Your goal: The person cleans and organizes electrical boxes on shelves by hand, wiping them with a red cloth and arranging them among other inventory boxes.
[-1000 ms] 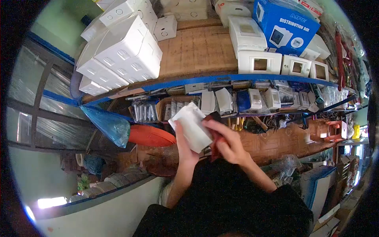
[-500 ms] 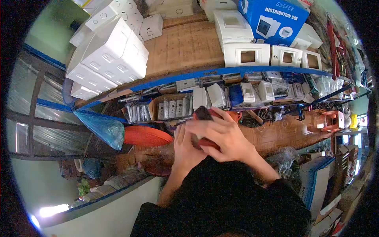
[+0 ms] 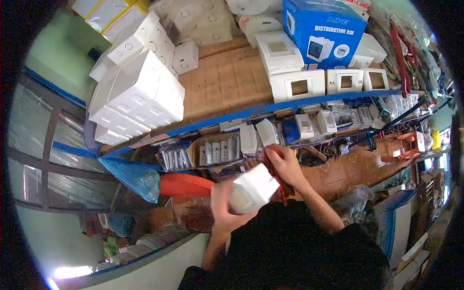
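Box [image 3: 254, 189]: white, in mid-air at 5 o'clock of the view's centre, held at its 8 o'clock end.
Slip risk: one hand alone, the left hand [image 3: 224, 210], appears to bear it; smooth sides or a slack thumb could let it drop towards the tiled floor [image 3: 328, 180].
Snag risk: the red cloth [image 3: 286, 188] lies close to the 3 o'clock corner; a sharp pull, if it caught there, might twist the box loose.
Box facing: brightest face towards 1 o'clock; blur hides which face is its front.
Long axis: seems to run from 8 to 2 o'clock, tilted; the sides look near equal, so this is tentative.
Left hand grip: curled round the end, thumb on the 7 o'clock side, blurred fingers at 9.
Right hand [image 3: 285, 166] grip: pinching the cloth at 2 o'clock of the box; whether cloth touches box cannot be told.
Disc [image 3: 186, 185]: red-orange, at 9 o'clock beyond the left hand.
Wooden shelf [image 3: 227, 72]: past both hands, with stacked white boxes [image 3: 145, 96] at 10 o'clock and a blue carton [image 3: 324, 36] at 1.
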Demonstrator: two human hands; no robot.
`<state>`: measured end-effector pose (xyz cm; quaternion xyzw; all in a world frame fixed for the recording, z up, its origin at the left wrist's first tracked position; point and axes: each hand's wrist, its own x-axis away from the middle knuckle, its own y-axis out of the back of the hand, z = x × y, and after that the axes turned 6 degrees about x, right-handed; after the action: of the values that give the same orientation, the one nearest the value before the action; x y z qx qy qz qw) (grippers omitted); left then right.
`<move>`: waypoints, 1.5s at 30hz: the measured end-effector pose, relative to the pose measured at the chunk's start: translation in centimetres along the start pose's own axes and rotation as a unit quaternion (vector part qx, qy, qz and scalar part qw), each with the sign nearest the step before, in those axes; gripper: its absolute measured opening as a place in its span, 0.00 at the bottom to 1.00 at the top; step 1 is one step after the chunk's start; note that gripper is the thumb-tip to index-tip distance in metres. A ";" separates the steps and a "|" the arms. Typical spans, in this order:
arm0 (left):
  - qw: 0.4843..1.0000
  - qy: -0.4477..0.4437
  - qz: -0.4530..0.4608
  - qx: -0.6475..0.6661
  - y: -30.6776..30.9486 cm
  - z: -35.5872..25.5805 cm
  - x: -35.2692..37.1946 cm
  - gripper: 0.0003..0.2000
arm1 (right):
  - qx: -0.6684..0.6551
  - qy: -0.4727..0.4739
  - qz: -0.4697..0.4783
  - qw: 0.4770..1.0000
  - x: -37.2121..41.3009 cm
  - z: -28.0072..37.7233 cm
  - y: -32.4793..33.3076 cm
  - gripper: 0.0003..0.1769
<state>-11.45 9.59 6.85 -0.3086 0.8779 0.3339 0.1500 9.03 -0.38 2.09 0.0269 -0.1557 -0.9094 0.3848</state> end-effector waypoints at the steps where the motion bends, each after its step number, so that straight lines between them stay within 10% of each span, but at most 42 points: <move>1: 0.994 0.080 -0.045 0.067 0.3 0.1 0.1 0.42 | -0.119 -0.043 0.006 0.992 -0.1 -2.9 -0.5 0.19; 5: 0.993 -0.018 -0.109 -0.041 2.5 -2.5 -5.5 0.48 | -0.299 -0.146 -0.003 0.943 2.0 -8.4 0.7 0.19; 9: 0.980 -0.002 -0.176 0.090 2.6 -4.1 -9.9 0.49 | -0.098 -0.110 -0.039 0.988 4.7 -9.6 2.5 0.17; 14: 0.968 0.019 -0.156 0.196 2.1 -3.4 -10.3 0.50 | -0.148 -0.144 -0.048 0.977 6.9 -11.6 4.9 0.16; 18: 0.993 0.039 0.034 0.101 -0.5 1.7 -5.1 0.48 | -0.043 -0.141 -0.148 0.978 7.7 -14.3 5.9 0.16; 20: 0.950 0.214 0.063 0.218 -3.5 3.2 -2.9 0.50 | -0.010 -0.160 -0.156 0.975 8.6 -13.5 7.1 0.17; 25: 0.965 0.250 0.003 -0.075 -6.1 10.0 -0.4 0.41 | 0.079 -0.183 -0.174 0.964 10.6 -14.0 8.7 0.17; 32: 0.932 0.310 -0.154 0.104 -5.0 29.9 -2.5 0.23 | 0.137 -0.252 -0.133 0.949 12.8 -18.1 9.0 0.20; 34: 0.883 0.459 -0.090 0.043 -4.6 30.8 -3.9 0.25 | 0.172 -0.259 -0.133 0.941 13.6 -20.2 8.9 0.19; 40: 0.836 0.523 -0.049 0.157 -8.2 40.2 -1.8 0.32 | 0.166 -0.264 -0.145 0.939 14.5 -17.4 9.9 0.21; 41: 0.814 0.566 0.023 0.128 -7.9 43.0 -1.2 0.50 | 0.161 -0.266 -0.149 0.939 14.7 -17.0 9.9 0.21; 45: 0.832 0.553 -0.005 0.051 -9.7 41.1 -1.4 0.44 | 0.210 -0.213 -0.216 0.929 16.0 -24.0 8.7 0.22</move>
<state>-1.82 32.45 -27.34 -0.4383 0.8286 0.0617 -0.3429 7.85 -23.76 -16.95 -0.0545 -0.4118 -0.9014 0.1223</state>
